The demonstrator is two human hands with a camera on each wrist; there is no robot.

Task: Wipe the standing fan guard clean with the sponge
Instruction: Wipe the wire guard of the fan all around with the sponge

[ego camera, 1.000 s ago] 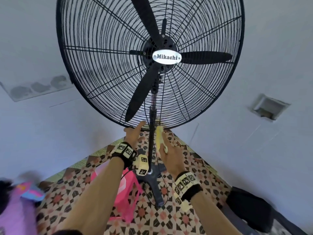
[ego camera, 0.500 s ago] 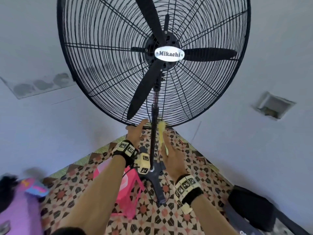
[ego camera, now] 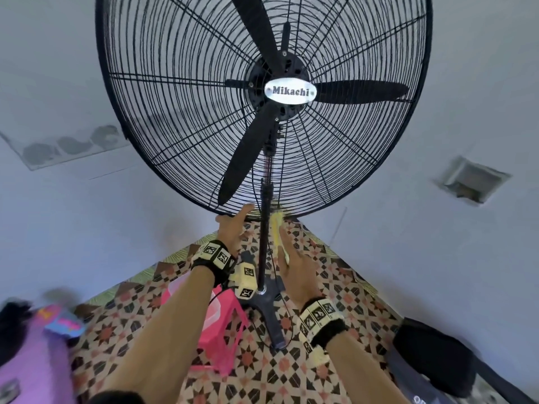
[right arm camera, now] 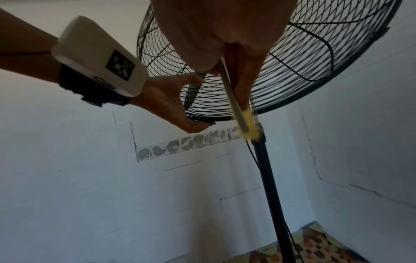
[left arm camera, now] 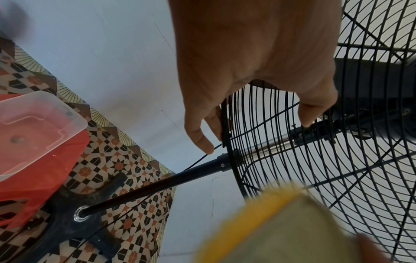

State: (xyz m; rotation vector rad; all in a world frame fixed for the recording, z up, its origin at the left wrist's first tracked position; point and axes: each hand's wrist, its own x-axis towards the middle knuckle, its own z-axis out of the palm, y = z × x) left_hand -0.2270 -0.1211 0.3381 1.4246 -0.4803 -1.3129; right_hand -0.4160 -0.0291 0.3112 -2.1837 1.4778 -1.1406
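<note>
The big black wire fan guard (ego camera: 175,97) fills the top of the head view, with the blades still behind it. My left hand (ego camera: 233,225) grips the guard's bottom rim left of the pole; thumb and fingers wrap the rim (left arm camera: 225,124) in the left wrist view. My right hand (ego camera: 294,258) pinches a thin yellow sponge (ego camera: 277,225) edge-on and holds it against the bottom of the guard just right of the pole. The sponge (right arm camera: 245,122) touches the rim in the right wrist view and is a blurred yellow mass (left arm camera: 281,222) in the left wrist view.
The black fan pole (ego camera: 265,234) runs down between my hands to a cross base (ego camera: 268,310) on patterned floor tiles. A pink stool (ego camera: 215,325) carrying a clear plastic tub (left arm camera: 33,131) stands left of the base. A black bag (ego camera: 434,351) lies at the right, with walls close behind.
My right hand has slid the sponge a little upward along the pole side to the guard's bottom rim. My left hand has kept its hold on the rim.
</note>
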